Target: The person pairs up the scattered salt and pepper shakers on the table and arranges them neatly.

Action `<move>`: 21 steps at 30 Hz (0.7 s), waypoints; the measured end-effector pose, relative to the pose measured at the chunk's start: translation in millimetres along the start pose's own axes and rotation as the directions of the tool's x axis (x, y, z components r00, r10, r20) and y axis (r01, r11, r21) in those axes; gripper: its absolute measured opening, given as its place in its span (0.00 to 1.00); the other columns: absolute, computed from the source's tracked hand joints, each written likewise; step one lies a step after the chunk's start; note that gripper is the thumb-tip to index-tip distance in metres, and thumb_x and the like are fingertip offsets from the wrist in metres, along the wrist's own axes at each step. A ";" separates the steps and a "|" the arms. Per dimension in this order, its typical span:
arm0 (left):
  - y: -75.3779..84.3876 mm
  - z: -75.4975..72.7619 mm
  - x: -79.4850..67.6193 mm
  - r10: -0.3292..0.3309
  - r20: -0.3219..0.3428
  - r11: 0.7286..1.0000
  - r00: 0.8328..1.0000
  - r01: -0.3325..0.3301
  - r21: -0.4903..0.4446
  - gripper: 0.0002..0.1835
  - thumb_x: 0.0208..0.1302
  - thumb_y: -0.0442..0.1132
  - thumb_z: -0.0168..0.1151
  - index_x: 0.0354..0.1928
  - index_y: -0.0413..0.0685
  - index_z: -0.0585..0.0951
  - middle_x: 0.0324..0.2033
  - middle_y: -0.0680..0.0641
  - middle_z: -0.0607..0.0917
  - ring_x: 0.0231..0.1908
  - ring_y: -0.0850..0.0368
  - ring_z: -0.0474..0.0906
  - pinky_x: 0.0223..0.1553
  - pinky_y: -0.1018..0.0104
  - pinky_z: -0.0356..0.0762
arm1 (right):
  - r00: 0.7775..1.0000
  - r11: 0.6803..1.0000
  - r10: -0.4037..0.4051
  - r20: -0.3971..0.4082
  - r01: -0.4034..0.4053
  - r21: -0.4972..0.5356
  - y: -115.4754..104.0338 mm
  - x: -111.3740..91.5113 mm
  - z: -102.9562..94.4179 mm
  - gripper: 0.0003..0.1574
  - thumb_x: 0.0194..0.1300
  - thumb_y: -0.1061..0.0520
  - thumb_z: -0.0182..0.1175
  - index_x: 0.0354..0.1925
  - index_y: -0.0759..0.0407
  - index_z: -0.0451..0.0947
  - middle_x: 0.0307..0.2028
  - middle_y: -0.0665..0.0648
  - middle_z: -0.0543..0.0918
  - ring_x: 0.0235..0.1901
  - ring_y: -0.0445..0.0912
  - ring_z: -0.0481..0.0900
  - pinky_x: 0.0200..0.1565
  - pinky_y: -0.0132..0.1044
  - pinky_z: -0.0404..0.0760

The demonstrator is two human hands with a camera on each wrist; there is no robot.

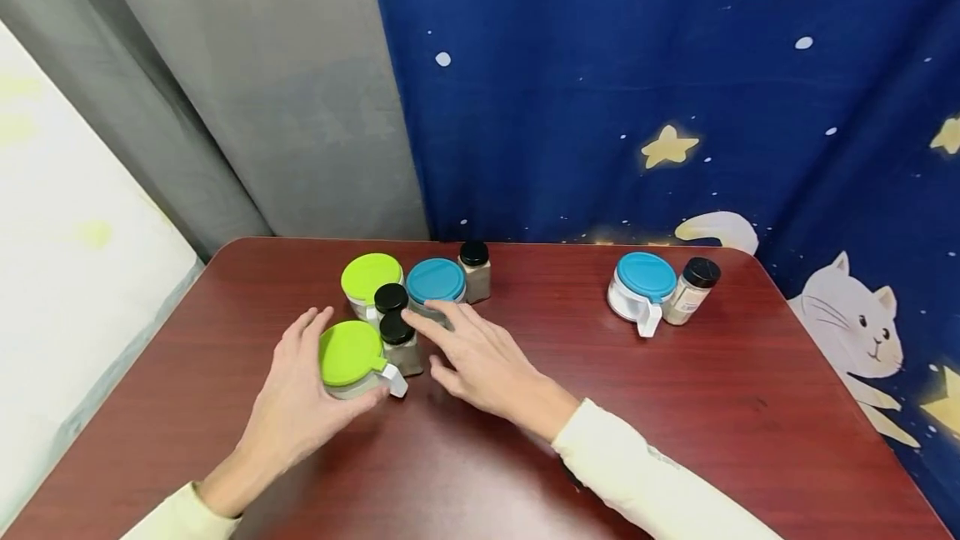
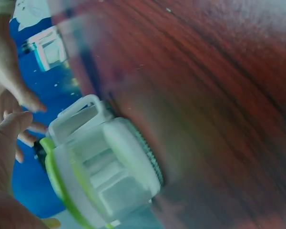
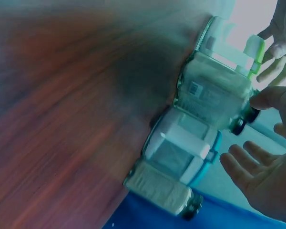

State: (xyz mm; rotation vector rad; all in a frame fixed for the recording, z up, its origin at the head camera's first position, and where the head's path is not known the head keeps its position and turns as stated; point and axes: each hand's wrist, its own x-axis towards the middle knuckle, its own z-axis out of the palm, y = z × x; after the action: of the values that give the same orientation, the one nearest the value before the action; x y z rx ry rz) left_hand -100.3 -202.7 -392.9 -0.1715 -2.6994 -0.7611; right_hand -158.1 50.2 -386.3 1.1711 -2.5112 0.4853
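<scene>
A blue curtain with stars is hanging behind the red-brown counter, beside a grey curtain. Your left hand is curving around the front green jar; its fingers and thumb are sitting apart, and I cannot tell how firmly they are touching. That jar is standing just beside the front black-topped bottle. Your right hand is hovering by that bottle's top, its fingers apart and holding nothing. Behind, the back green jar, the middle bottle, the near blue jar and the back bottle are standing close. So six things are making one bunch, and that part is looking nearly done; maybe the front jar is needing a nudge. Far right, another blue jar and a pale bottle are standing together; whether they are finished or waiting, I cannot tell.
</scene>
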 end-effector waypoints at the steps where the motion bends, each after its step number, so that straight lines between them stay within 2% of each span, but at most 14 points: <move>1: 0.2 3.9 1.5 -0.014 0.017 1.000 1.000 0.014 0.019 0.63 0.43 0.67 0.79 0.75 0.42 0.61 0.72 0.34 0.59 0.64 0.30 0.63 0.48 0.29 0.72 | 1.000 1.000 0.005 0.005 -0.005 -0.007 -0.2 4.4 3.1 0.39 0.68 0.54 0.63 0.75 0.44 0.66 0.67 0.56 0.70 0.59 0.49 0.74 0.41 0.42 0.83; 4: 1.3 12.6 4.1 -0.065 0.067 0.995 0.996 0.060 0.080 0.62 0.43 0.76 0.73 0.74 0.46 0.63 0.72 0.34 0.58 0.62 0.29 0.65 0.45 0.29 0.73 | 1.000 1.000 0.025 -0.002 -0.025 -0.009 -1.2 12.2 12.3 0.36 0.67 0.52 0.65 0.72 0.45 0.71 0.64 0.56 0.73 0.55 0.48 0.76 0.45 0.41 0.82; 6: 0.9 16.3 3.8 -0.084 0.078 0.991 0.993 0.075 0.112 0.60 0.45 0.77 0.70 0.74 0.48 0.64 0.70 0.35 0.60 0.59 0.30 0.68 0.41 0.30 0.74 | 0.999 0.999 0.038 -0.004 -0.038 0.005 -2.7 13.7 17.7 0.34 0.66 0.51 0.66 0.70 0.46 0.73 0.63 0.55 0.74 0.53 0.47 0.77 0.47 0.41 0.81; 8: 0.9 18.0 3.5 -0.086 0.072 0.990 0.994 0.077 0.122 0.57 0.47 0.75 0.70 0.73 0.49 0.66 0.68 0.36 0.63 0.57 0.33 0.68 0.39 0.32 0.75 | 0.999 0.998 0.055 -0.003 -0.054 0.033 -4.6 13.1 20.7 0.33 0.66 0.50 0.67 0.68 0.47 0.73 0.62 0.53 0.75 0.53 0.47 0.78 0.48 0.41 0.81; 12: -0.5 18.1 4.4 -0.037 0.059 0.993 0.998 0.030 0.117 0.49 0.48 0.63 0.74 0.70 0.50 0.69 0.62 0.38 0.68 0.54 0.36 0.66 0.39 0.37 0.74 | 0.996 0.988 0.091 0.015 -0.093 0.120 -6.2 9.5 24.2 0.32 0.67 0.47 0.69 0.66 0.49 0.72 0.60 0.50 0.76 0.51 0.44 0.79 0.47 0.41 0.82; 16: -3.6 11.6 2.3 0.006 0.123 0.999 0.992 -0.011 0.041 0.49 0.45 0.54 0.77 0.71 0.51 0.68 0.67 0.36 0.63 0.59 0.33 0.62 0.43 0.39 0.74 | 0.995 0.973 0.092 0.030 -0.096 0.209 -4.6 8.0 26.7 0.31 0.68 0.48 0.69 0.64 0.52 0.71 0.56 0.50 0.77 0.44 0.42 0.78 0.45 0.38 0.81; 19: -8.3 3.8 0.0 0.029 0.202 0.999 0.979 -0.019 -0.051 0.51 0.44 0.49 0.79 0.73 0.56 0.66 0.71 0.33 0.54 0.63 0.29 0.58 0.45 0.38 0.75 | 0.996 0.959 0.078 0.041 -0.086 0.271 -2.9 10.1 28.6 0.30 0.68 0.52 0.69 0.63 0.53 0.69 0.55 0.50 0.77 0.42 0.41 0.77 0.46 0.34 0.79; 21: -12.7 -0.9 0.1 0.047 0.244 0.994 0.969 -0.021 -0.108 0.52 0.43 0.45 0.80 0.74 0.59 0.65 0.71 0.32 0.52 0.62 0.28 0.60 0.45 0.38 0.75 | 0.996 0.949 0.074 0.049 -0.086 0.303 -2.4 12.0 29.6 0.30 0.68 0.54 0.69 0.63 0.53 0.68 0.55 0.50 0.76 0.43 0.40 0.76 0.47 0.32 0.78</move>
State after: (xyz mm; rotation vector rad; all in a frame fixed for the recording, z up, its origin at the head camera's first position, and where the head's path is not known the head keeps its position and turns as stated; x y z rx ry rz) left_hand -102.7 -214.0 -398.3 -0.3589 -2.8801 -0.9268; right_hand -167.9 27.9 -407.0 1.1941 -2.5885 0.9082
